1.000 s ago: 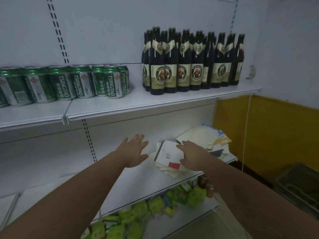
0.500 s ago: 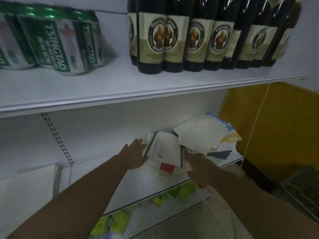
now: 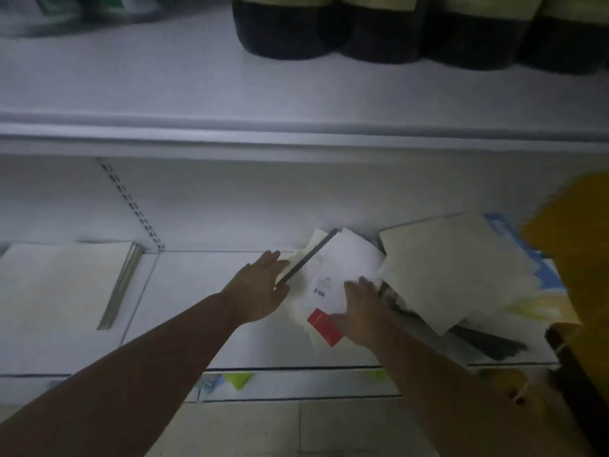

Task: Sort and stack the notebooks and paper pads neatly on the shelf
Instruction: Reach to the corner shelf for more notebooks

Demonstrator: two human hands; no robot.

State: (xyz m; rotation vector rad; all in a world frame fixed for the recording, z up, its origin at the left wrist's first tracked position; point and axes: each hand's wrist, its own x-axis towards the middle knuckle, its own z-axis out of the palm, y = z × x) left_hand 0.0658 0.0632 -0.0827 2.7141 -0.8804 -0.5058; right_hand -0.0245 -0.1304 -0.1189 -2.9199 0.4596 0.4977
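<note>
A loose heap of notebooks and pads lies on the white shelf [image 3: 204,338]. On top at the left is a white notebook [image 3: 342,262] with a dark spine and a red patch at its near corner. A larger cream pad [image 3: 451,268] overlaps it on the right, above blue, yellow and dark covers. My left hand [image 3: 260,288] lies flat, fingers straight, against the white notebook's left spine edge. My right hand [image 3: 362,308] rests on the notebook's near right corner, fingers spread on the cover; the frame is blurred.
The upper shelf [image 3: 296,127] juts out just above, carrying dark bottles [image 3: 379,31] and cans. A flat cream sheet [image 3: 62,285] lies on the shelf at the left. Green packets [image 3: 237,380] show on a lower shelf. A yellow wall [image 3: 580,232] stands at the right.
The view has dropped and closed in under the upper shelf. Both hands have reached further in: the left one now touches the notebook's spine edge, the right one sits on its near corner.
</note>
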